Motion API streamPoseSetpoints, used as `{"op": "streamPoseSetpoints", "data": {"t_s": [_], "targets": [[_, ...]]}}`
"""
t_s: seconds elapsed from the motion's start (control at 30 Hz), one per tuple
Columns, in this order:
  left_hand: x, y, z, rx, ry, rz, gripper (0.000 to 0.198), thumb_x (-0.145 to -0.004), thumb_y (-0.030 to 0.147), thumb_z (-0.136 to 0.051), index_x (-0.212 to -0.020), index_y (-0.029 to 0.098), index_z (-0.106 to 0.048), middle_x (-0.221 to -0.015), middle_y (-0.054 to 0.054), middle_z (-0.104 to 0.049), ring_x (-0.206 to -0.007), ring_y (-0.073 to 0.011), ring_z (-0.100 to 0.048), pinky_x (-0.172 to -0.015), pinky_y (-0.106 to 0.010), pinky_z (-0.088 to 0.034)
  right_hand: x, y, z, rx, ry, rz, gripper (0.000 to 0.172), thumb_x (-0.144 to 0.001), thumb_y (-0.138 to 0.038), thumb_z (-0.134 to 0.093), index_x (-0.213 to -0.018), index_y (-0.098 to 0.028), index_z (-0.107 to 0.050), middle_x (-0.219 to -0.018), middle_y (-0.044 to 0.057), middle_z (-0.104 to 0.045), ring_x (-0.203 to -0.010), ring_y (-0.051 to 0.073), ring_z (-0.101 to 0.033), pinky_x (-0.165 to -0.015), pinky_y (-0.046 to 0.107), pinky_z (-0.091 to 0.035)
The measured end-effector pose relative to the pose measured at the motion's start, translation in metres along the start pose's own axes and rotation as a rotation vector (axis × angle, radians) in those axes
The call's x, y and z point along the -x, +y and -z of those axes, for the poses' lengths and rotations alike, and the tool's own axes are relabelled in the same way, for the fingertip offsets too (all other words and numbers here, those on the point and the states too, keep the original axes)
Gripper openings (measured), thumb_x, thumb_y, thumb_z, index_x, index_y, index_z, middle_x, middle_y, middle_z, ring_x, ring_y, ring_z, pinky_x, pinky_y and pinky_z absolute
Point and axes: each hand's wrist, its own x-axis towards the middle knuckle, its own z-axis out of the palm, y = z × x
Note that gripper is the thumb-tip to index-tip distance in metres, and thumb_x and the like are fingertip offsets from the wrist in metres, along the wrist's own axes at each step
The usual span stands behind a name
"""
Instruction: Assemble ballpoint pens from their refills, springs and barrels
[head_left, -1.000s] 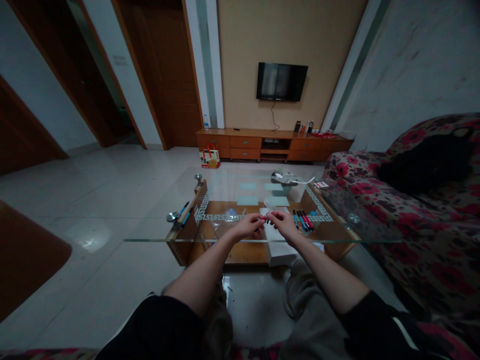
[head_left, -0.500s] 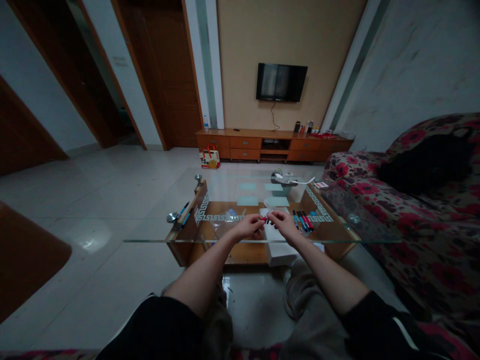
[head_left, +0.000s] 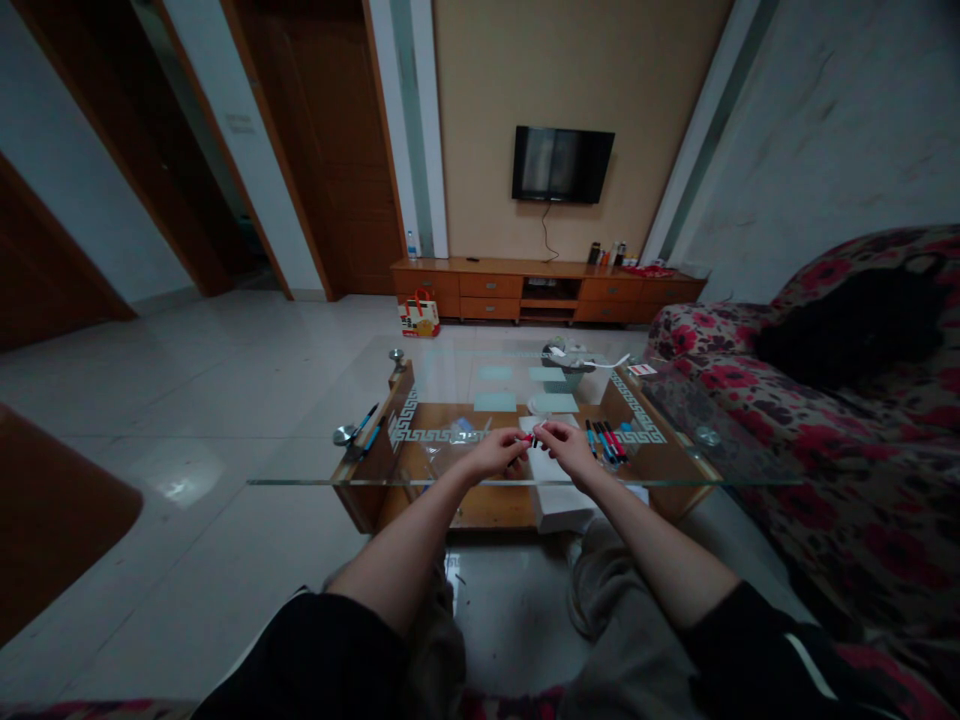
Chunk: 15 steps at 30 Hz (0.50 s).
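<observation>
Over the near part of the glass table [head_left: 442, 482], my two hands meet with fingertips almost touching. My left hand [head_left: 496, 453] is closed in a pinch on a red and black pen [head_left: 527, 438], most of it hidden by the fingers. From the other side, my right hand [head_left: 565, 446] pinches a small black piece at the pen's end; whether it is joined to the pen I cannot tell. Right of my right hand lies a row of several blue, red and black pens [head_left: 606, 441]. Two blue and black pens [head_left: 370, 437] rest at the table's left side.
A white box [head_left: 556, 510] and clear plastic packaging [head_left: 448, 450] show below or through the glass. Toward the far right are a dark bowl-like container [head_left: 568, 378] and a card [head_left: 642, 370]. A flowered sofa [head_left: 720, 345] stands to the right.
Hardly anything differs. Both hands keep their place and their pinch, with at most a tiny shift of the fingertips.
</observation>
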Motion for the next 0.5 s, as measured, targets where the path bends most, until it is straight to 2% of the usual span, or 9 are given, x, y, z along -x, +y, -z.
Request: {"op": "streamPoseSetpoints", "data": {"t_s": [0.17, 0.37, 0.5], "targets": [[0.001, 0.000, -0.001, 0.003, 0.007, 0.013, 0.032, -0.087, 0.046, -0.063, -0.096, 0.016, -0.059, -0.080, -0.002, -0.060, -0.057, -0.0077, -0.057, -0.051, -0.020, -0.051, 0.002, -0.001, -0.001, 0.007, -0.042, 0.037, 0.042, -0.077, -0.059, -0.067, -0.080, -0.017, -0.069, -0.069, 0.003, -0.064, -0.062, 0.015, -0.054, -0.051, 0.024, -0.037], [0.009, 0.009, -0.004, 0.011, -0.039, 0.052, 0.035, -0.086, 0.049, -0.063, -0.101, 0.018, -0.058, -0.084, -0.002, -0.060, -0.064, -0.0101, -0.061, -0.056, -0.027, -0.057, 0.004, -0.005, -0.002, -0.012, -0.034, 0.031, 0.040, -0.076, -0.057, -0.068, -0.079, -0.017, -0.069, -0.070, 0.002, -0.064, -0.063, 0.015, -0.054, -0.052, 0.024, -0.037], [0.013, 0.018, -0.005, -0.061, -0.046, 0.054, 0.036, -0.085, 0.051, -0.062, -0.103, 0.020, -0.059, -0.089, -0.004, -0.063, -0.064, -0.0109, -0.063, -0.049, -0.020, -0.053, 0.003, -0.005, 0.000, -0.019, -0.025, -0.009, 0.041, -0.074, -0.058, -0.069, -0.078, -0.018, -0.069, -0.068, 0.002, -0.065, -0.061, 0.015, -0.054, -0.051, 0.025, -0.037]]}}
